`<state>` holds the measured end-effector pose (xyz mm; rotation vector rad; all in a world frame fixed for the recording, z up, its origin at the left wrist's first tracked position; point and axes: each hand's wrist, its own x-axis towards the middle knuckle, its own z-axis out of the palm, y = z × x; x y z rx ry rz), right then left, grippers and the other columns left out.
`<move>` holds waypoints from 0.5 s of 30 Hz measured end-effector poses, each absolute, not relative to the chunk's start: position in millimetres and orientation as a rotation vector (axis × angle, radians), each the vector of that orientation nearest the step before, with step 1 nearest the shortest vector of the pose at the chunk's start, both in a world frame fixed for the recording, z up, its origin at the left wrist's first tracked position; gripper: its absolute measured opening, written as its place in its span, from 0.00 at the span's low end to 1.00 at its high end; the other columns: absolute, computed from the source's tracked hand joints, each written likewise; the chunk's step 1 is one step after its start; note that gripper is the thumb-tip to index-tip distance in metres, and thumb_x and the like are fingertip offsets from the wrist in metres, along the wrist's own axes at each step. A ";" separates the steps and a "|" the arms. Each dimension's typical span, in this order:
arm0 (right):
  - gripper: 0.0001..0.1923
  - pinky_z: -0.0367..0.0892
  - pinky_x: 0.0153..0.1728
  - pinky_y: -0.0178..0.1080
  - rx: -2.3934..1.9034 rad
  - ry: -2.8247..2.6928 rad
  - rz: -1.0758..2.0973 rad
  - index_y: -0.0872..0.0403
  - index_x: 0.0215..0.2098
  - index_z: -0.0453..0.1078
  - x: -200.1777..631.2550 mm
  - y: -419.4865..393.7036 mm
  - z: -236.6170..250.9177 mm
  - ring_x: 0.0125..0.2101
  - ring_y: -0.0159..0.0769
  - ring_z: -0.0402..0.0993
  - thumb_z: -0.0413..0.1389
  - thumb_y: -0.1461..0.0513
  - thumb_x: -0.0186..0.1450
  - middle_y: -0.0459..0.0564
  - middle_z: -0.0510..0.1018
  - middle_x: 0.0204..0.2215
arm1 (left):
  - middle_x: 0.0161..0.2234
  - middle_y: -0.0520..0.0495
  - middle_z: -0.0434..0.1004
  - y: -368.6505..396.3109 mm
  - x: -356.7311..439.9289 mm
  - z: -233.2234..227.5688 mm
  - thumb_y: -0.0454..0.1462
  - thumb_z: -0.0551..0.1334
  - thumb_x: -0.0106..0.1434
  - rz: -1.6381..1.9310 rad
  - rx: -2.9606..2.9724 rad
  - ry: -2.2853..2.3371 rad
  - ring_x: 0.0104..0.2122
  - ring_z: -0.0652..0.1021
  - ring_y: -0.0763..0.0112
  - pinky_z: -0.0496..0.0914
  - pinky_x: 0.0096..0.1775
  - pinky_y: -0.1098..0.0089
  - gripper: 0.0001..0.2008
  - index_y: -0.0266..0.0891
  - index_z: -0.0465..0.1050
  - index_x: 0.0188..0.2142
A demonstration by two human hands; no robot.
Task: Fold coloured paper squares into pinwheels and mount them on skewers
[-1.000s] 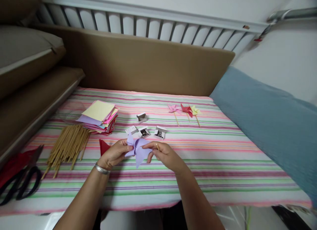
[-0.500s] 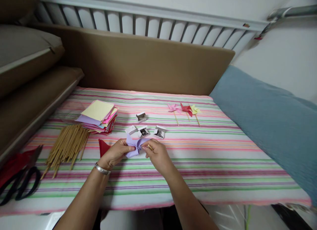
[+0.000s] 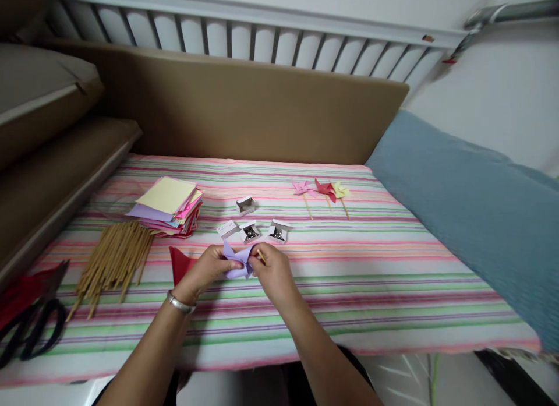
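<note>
A light purple paper pinwheel (image 3: 238, 255) is pinched at its lower left by my left hand (image 3: 208, 270), thumb on top. My right hand (image 3: 273, 272) grips a short-looking wooden stick (image 3: 261, 256), only one end of which shows, and its fingertips touch the pinwheel's right side. Whatever lies at the pinwheel's centre is too small to make out. Just beyond my hands are two small open white boxes, the left box (image 3: 250, 233) and the right box (image 3: 278, 232), with small shiny metal pieces inside. A folded red paper piece (image 3: 179, 265) lies partly behind my left wrist.
Left are stacked coloured paper squares (image 3: 168, 195), a pile of wooden sticks (image 3: 114, 254) and black-handled scissors (image 3: 43, 330). Another white box (image 3: 246, 205) stands farther back. Pink (image 3: 303, 187), red (image 3: 325, 189) and yellow pinwheels (image 3: 340, 190) lie on the striped cloth (image 3: 371, 289).
My right fingers have closed in on the pinwheel's right side, and the stick's visible end now points more steeply. The pinwheel has turned slightly. The whole view has shifted a little.
</note>
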<state>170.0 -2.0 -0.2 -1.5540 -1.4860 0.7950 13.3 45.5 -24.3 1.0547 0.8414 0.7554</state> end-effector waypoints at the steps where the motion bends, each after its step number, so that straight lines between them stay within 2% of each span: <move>1: 0.05 0.56 0.25 0.33 -1.557 -1.493 0.789 0.52 0.23 0.64 169.6 -1.9 -0.4 0.23 0.31 0.64 0.51 0.66 0.56 0.42 0.68 0.20 | 0.21 0.51 0.77 45.2 14.1 -22.8 0.34 0.72 0.38 0.753 1.066 0.857 0.21 0.71 0.75 0.64 0.27 0.74 0.08 0.36 0.79 0.22; 7: 0.09 0.55 0.26 0.33 -1.555 -1.565 0.722 0.52 0.19 0.60 167.7 -1.6 -0.4 0.24 0.32 0.63 0.50 0.67 0.57 0.43 0.66 0.18 | 0.19 0.51 0.76 44.8 14.6 -18.3 0.36 0.72 0.38 0.743 1.130 0.922 0.20 0.70 0.74 0.63 0.26 0.74 0.08 0.35 0.78 0.21; 15: 0.09 0.57 0.29 0.34 -1.533 -1.665 0.684 0.53 0.23 0.67 168.9 -2.0 4.1 0.28 0.34 0.65 0.51 0.67 0.60 0.45 0.68 0.22 | 0.22 0.50 0.77 41.0 16.0 -14.0 0.38 0.72 0.40 0.779 1.119 0.954 0.23 0.72 0.72 0.64 0.28 0.72 0.12 0.34 0.79 0.25</move>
